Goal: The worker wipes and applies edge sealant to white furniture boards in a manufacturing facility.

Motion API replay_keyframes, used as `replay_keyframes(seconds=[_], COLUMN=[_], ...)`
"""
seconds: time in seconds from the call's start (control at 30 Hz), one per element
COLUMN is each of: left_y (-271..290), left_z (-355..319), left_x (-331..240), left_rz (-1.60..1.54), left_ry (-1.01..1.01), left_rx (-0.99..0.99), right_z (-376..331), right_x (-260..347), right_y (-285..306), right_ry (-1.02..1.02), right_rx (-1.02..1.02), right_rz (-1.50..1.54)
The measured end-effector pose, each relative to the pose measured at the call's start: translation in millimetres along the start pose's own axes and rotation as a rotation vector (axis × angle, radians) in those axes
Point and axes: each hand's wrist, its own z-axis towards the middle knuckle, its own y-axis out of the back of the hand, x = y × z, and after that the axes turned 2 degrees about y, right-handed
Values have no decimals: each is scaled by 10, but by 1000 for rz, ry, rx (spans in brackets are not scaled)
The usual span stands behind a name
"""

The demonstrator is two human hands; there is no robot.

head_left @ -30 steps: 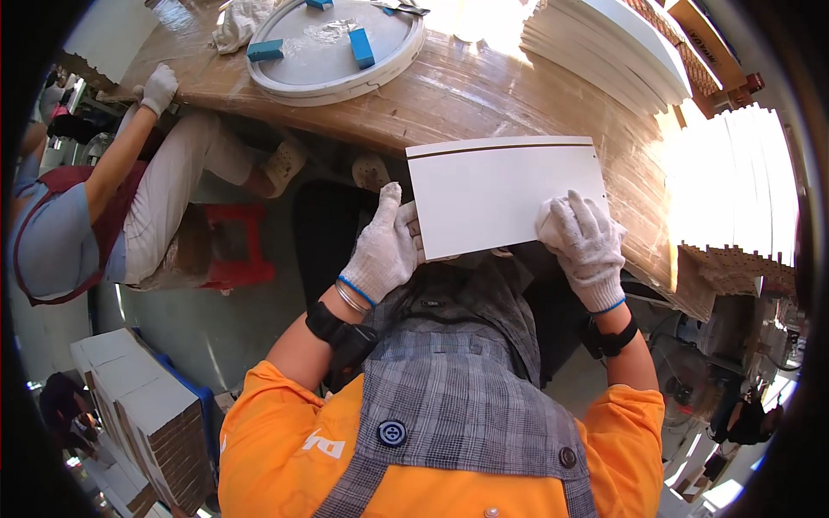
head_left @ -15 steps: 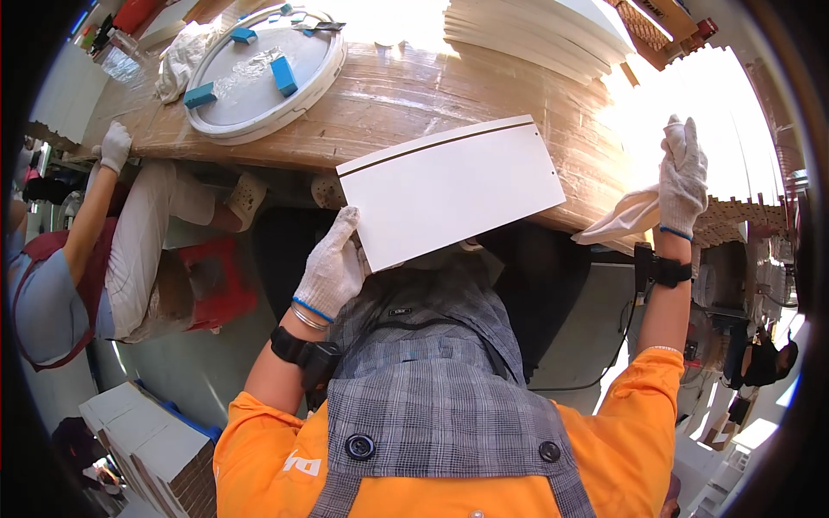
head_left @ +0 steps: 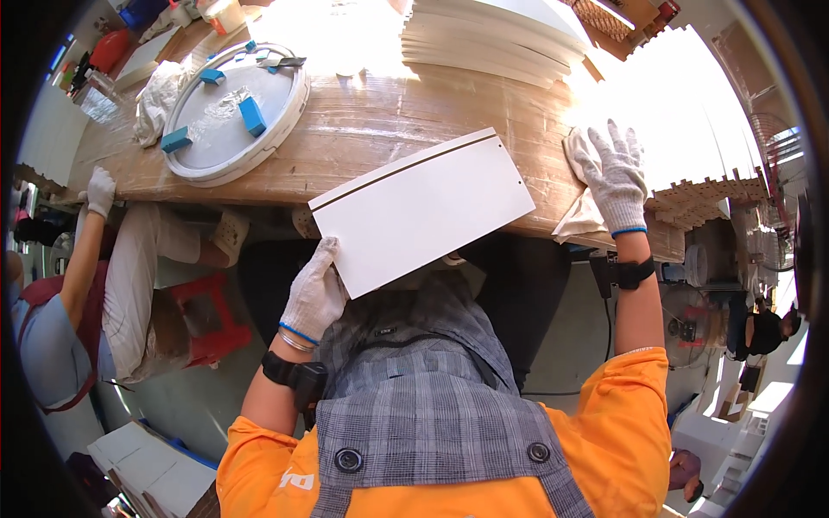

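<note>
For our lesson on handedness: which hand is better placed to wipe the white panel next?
Right. The right hand already rests on the cloth on the wooden table, while the left hand grips the white panel.

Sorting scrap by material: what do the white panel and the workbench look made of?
White panel: seemingly laminated board, smooth matte white face, thin dark groove near one edge. Workbench: wood, brown grain streaks, slightly glossy, scuffed. The left hand holds the panel.

Left hand (head_left: 315, 298) fingertips hidden behind white panel (head_left: 423, 207); cloth (head_left: 580, 203) partly under right hand (head_left: 615, 177)
</note>
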Motion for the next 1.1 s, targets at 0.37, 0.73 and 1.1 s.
replay_keyframes(seconds=[0.37, 0.73, 1.1], left_y=[-192, -74, 359], left_z=[-9, -193, 15], left_x=[-90, -650, -120], left_rz=[142, 1608, 964], left_ry=[-65, -1302, -894], left_rx=[88, 238, -450], right_z=[-222, -127, -157], right_x=[526, 832, 1259], right_y=[109, 264, 144], right_ry=[180, -15, 141], right_rx=[21, 162, 34], right_rz=[240, 888, 745])
